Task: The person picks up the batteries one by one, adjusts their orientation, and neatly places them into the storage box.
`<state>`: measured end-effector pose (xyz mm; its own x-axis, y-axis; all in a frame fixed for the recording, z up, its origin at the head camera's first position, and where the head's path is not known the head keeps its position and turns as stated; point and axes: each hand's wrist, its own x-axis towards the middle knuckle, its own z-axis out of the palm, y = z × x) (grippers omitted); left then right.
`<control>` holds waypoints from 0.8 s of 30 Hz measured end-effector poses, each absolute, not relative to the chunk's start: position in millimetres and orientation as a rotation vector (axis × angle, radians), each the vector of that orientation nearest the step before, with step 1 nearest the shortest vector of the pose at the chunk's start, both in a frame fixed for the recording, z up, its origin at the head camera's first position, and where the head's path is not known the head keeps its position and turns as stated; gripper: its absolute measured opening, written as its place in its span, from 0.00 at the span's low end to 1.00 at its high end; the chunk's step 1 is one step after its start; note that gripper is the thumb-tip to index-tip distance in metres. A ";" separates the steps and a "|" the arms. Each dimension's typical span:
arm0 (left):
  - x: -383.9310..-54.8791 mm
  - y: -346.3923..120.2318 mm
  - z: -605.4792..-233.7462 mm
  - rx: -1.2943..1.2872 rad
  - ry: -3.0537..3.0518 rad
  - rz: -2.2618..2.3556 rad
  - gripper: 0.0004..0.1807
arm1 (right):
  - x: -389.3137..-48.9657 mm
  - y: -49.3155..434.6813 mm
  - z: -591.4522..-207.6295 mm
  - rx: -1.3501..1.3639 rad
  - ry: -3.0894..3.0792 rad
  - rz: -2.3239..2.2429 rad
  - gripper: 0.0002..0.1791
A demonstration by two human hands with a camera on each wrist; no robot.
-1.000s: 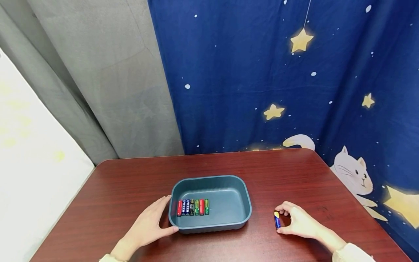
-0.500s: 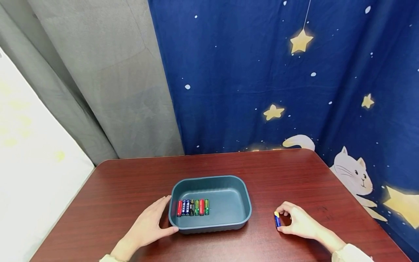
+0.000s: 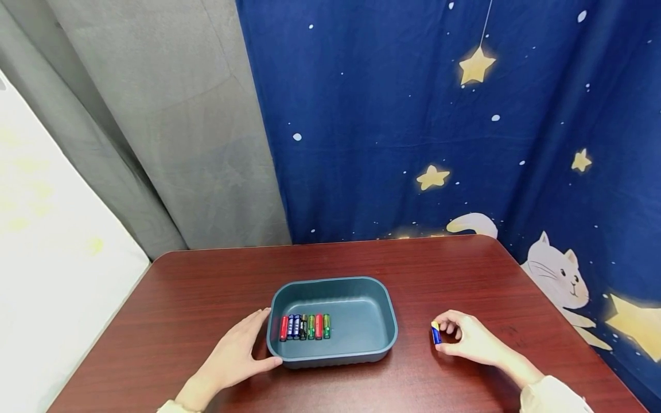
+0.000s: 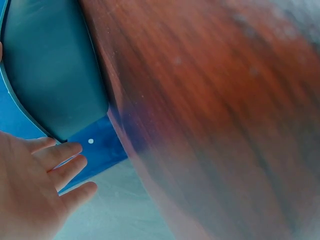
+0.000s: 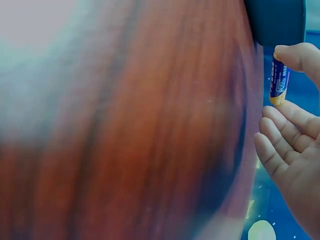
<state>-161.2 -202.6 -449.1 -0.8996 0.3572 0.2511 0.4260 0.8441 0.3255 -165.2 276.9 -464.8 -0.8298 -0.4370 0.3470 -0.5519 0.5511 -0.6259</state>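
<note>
My left hand (image 3: 229,353) rests against the left end of a dark teal plastic bin (image 3: 361,344), its fingers mostly straight and its thumb at the near left corner. In the left wrist view that hand (image 4: 40,185) has its fingertips at the bin's rim. A row of several red, blue, black and green batteries (image 3: 304,327) lies side by side in the bin's left part. My right hand (image 3: 472,339) pinches a blue and yellow battery (image 3: 436,333) by its two ends, right of the bin. The right wrist view shows this battery (image 5: 279,80) between thumb and a fingertip.
The bin stands on a dark red-brown wooden table (image 3: 217,281). A blue curtain with stars (image 3: 382,143) and a grey curtain (image 3: 206,172) hang behind the table. A white surface (image 3: 51,258) is at the left.
My right hand has moved slightly up in the head view, away from me, with the battery in its pinch. The left hand and the bin stay where they were.
</note>
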 end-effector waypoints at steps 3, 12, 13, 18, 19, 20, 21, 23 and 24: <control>-161.1 -202.7 -449.3 -0.611 -2.839 -0.567 0.52 | -169.0 274.9 -460.1 0.807 -2.648 1.218 0.19; -161.1 -202.7 -449.6 -0.617 -2.826 -0.564 0.52 | -181.5 265.4 -450.0 0.723 -2.594 1.336 0.19; -161.2 -202.7 -449.8 -0.616 -2.827 -0.562 0.52 | -182.8 264.0 -448.5 0.721 -2.584 1.347 0.19; -161.6 -203.1 -449.9 -0.618 -2.825 -0.565 0.52 | -190.0 256.1 -439.5 0.750 -2.530 1.362 0.19; -161.8 -203.1 -449.9 -0.618 -2.825 -0.565 0.52 | -191.6 254.3 -437.8 0.751 -2.524 1.370 0.20; -162.0 -203.1 -450.0 -0.618 -2.824 -0.564 0.52 | -193.3 252.3 -435.8 0.761 -2.516 1.379 0.20; -162.1 -203.1 -449.9 -0.620 -2.823 -0.565 0.52 | -195.1 249.9 -433.8 0.769 -2.510 1.389 0.20; -162.3 -203.0 -449.7 -0.614 -2.829 -0.562 0.52 | -198.5 244.3 -429.3 0.780 -2.505 1.403 0.20; -162.2 -203.0 -449.6 -0.614 -2.830 -0.563 0.52 | -200.3 241.1 -427.0 0.784 -2.505 1.407 0.20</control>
